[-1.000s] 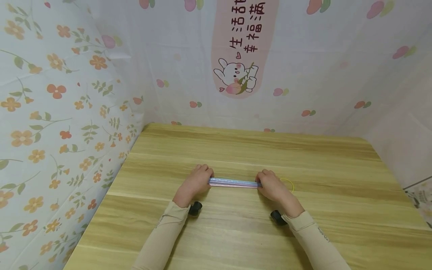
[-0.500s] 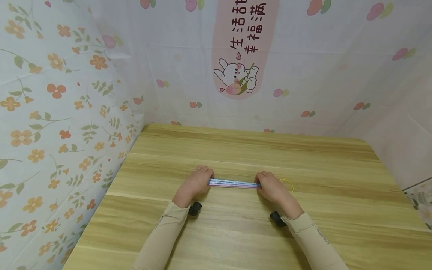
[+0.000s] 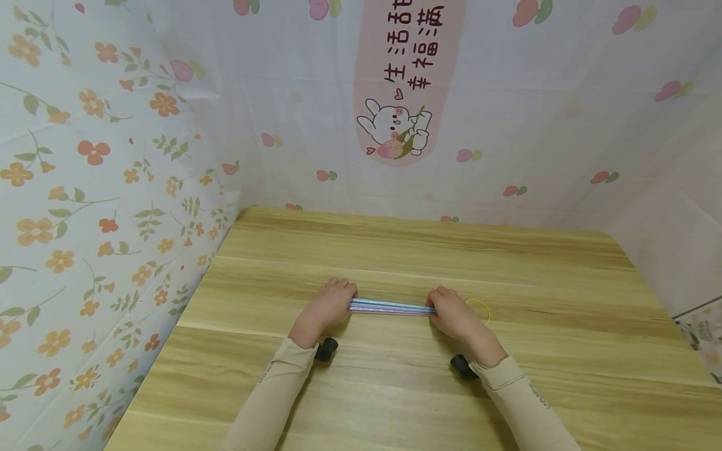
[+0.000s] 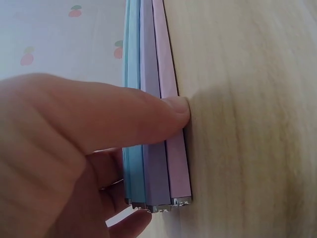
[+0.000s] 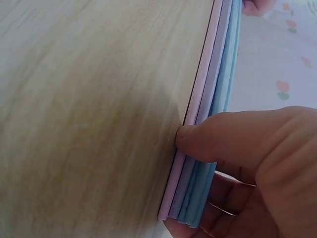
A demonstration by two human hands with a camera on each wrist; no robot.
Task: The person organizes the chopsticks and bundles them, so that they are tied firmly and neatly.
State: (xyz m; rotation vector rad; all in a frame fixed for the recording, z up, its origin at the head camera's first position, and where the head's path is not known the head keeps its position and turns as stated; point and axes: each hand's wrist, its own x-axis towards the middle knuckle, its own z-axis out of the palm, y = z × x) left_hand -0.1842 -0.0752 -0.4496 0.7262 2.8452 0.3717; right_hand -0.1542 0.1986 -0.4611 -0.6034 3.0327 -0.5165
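Fingers (image 4: 134, 224) and thumbs of the left hand (image 3: 329, 305) and right hand (image 3: 453, 311) pinch opposite ends of pink, purple and blue sticks (image 3: 392, 307) over the wooden table (image 3: 389, 388); a yellow ring (image 3: 489, 309) lies beside the right, printed cloth (image 3: 304, 113) hanging behind.

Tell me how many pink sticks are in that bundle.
1 visible: the pink stick, on the near side of the bundle, held by the left hand and right hand. Others may be hidden underneath.
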